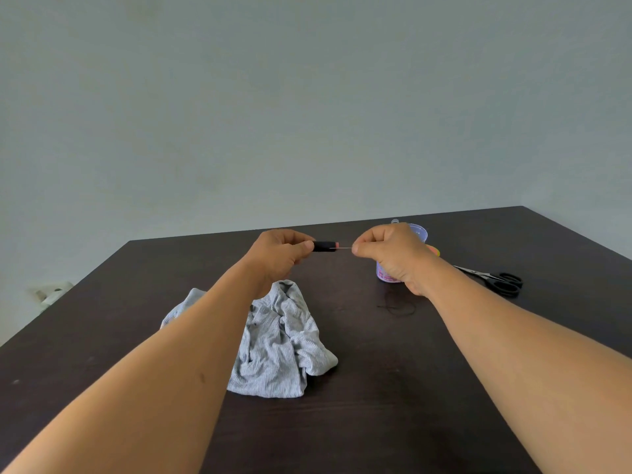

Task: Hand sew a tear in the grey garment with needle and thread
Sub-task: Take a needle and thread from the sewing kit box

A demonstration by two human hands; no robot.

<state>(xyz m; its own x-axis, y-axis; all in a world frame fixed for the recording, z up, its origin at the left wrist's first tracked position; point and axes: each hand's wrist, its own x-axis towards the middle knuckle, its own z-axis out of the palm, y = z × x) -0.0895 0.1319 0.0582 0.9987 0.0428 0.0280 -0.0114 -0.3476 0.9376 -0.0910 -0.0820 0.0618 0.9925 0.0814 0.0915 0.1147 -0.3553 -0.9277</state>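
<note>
Garment [280, 340]: crumpled on table [410, 422], below the hands.
Left hand [278, 254]: grips black spool [325, 246].
Right hand [393, 254]: pinches needle [342, 248], tip at spool.
Scissors [496, 280]: far right.

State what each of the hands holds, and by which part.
The left hand grips the black thread spool by its left end. The right hand pinches the needle at its right end.

Place: plain room, likely a home
Signs: dark wooden table [410, 422], bare grey wall [307, 114], scissors [496, 280]
</note>
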